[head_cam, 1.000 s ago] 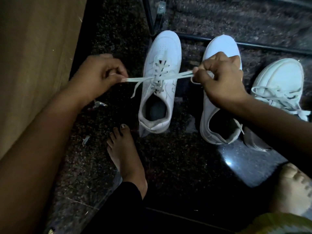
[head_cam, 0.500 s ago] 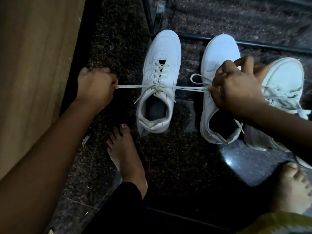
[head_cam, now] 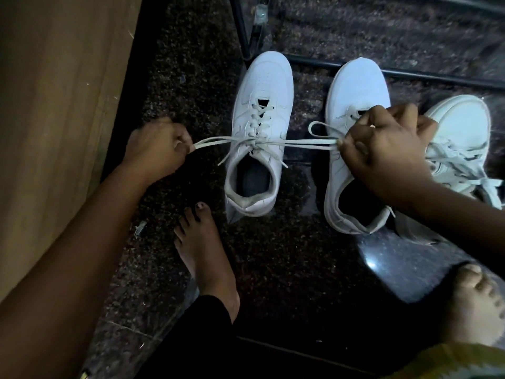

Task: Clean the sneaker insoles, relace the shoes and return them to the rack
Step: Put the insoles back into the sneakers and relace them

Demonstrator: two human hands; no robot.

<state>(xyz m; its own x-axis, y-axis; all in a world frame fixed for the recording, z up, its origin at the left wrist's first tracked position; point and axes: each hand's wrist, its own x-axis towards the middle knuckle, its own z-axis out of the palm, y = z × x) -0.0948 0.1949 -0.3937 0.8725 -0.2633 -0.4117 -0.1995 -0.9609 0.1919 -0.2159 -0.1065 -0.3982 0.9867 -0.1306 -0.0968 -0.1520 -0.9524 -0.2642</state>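
Head view.

1. First white sneaker [head_cam: 262, 86]: upright on the dark speckled floor [head_cam: 273, 255], toe against the lower bar of the black rack [head_cam: 437, 77], heel toward the person. It is laced to the top eyelets, with a grey insole [head_cam: 252, 179] seen in the opening.
2. Lace [head_cam: 300, 142]: knotted over the tongue and drawn taut to both sides, with two loose ends hanging past the collar.
3. Left hand [head_cam: 157, 153]: to the sneaker's left, near the floor's left edge. Its fingers [head_cam: 181, 140] are curled and pinch the left loop of the lace.
4. Right hand [head_cam: 382, 149]: above the second sneaker. Its fingers [head_cam: 352, 149] are curled and pinch the right loop.
5. Second white sneaker [head_cam: 358, 88]: just beside the first, apart from it, toe at the rack bar and partly covered by the right hand.
6. Third white sneaker [head_cam: 461, 124]: toward the floor's right edge, its laces lying loose.
7. Wooden panel [head_cam: 54, 105]: stands along the floor's left edge.
8. Bare left foot [head_cam: 203, 250]: near the first sneaker's heel. Bare right foot [head_cam: 475, 305]: at the lower right.
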